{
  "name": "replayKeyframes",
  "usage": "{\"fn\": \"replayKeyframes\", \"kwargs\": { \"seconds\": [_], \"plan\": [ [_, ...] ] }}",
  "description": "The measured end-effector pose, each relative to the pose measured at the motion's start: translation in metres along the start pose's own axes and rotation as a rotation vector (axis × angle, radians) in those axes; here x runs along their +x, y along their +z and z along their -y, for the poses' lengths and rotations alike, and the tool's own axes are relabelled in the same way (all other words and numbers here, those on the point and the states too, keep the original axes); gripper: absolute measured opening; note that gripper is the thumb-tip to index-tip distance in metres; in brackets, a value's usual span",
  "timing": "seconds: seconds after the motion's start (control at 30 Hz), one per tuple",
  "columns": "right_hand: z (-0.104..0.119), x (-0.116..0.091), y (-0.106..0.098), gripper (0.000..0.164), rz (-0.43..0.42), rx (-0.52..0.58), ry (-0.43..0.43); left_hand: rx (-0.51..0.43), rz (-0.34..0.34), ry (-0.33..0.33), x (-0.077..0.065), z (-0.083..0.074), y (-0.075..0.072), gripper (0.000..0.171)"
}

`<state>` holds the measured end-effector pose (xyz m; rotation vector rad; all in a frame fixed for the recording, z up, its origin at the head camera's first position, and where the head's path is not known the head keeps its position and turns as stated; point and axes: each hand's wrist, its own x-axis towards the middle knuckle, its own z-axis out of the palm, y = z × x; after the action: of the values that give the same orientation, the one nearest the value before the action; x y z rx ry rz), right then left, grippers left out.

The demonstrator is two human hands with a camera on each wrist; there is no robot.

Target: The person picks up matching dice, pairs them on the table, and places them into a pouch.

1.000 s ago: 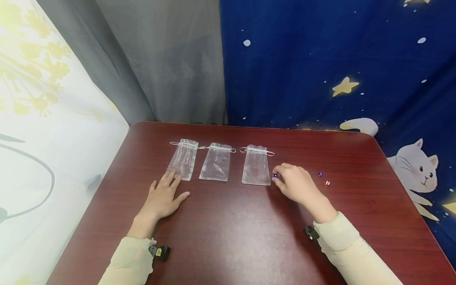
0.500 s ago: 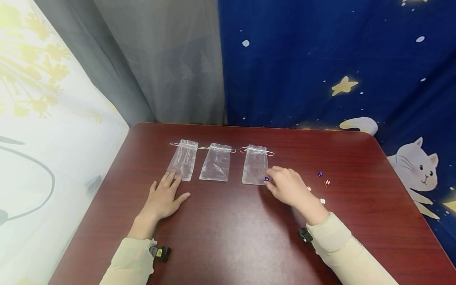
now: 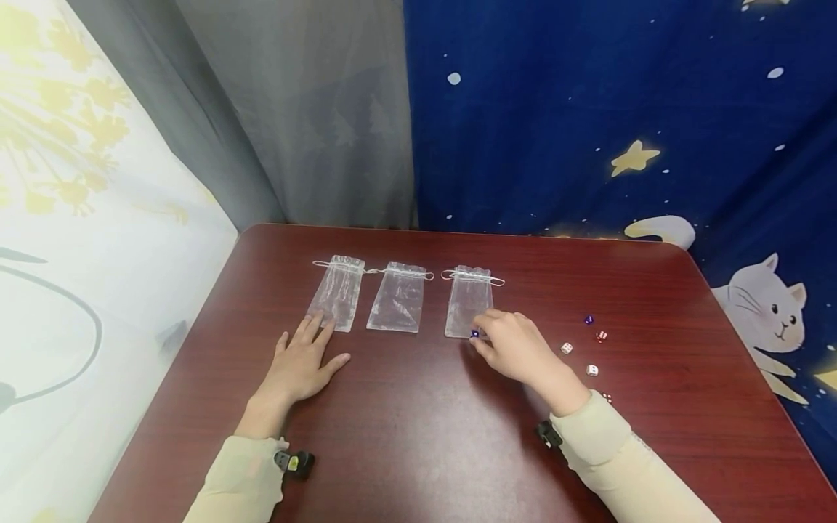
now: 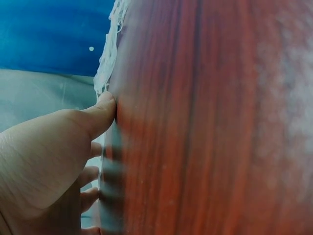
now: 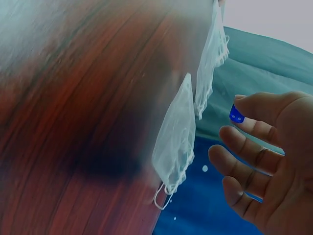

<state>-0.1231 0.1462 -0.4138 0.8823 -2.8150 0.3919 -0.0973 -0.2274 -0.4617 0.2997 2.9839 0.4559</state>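
Note:
A blue die [image 5: 236, 114] is pinched between the thumb and index finger of my right hand [image 3: 513, 347]. In the head view that hand is over the lower right corner of the rightmost clear drawstring pouch [image 3: 468, 305]; its other fingers curve loosely in the right wrist view. My left hand [image 3: 299, 367] lies spread on the table, fingertips on the bottom end of the leftmost pouch [image 3: 338, 290]. Between these two lies a middle pouch [image 3: 397, 299]. All three pouches lie flat, white drawstrings toward the far side.
Right of my right hand, several loose dice lie on the dark red table [image 3: 405, 436]: a blue die [image 3: 589, 319], a red die [image 3: 601, 336], two white dice [image 3: 567, 349], and one partly hidden by my sleeve [image 3: 607, 398]. Curtains hang behind the far edge.
My right hand has moved left with the blue die, from beside the rightmost pouch to over its lower corner, uncovering white dice behind it. My left hand has stayed still.

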Motion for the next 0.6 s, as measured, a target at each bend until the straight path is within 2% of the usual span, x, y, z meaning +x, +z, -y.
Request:
{"fn": "replayKeyframes", "kwargs": {
  "seconds": [0.6],
  "plan": [
    [0.027,0.013,0.010,0.013,0.020,0.012,-0.048,0.010,-0.004,0.002,0.001,0.001,0.002,0.075]
  ]
}}
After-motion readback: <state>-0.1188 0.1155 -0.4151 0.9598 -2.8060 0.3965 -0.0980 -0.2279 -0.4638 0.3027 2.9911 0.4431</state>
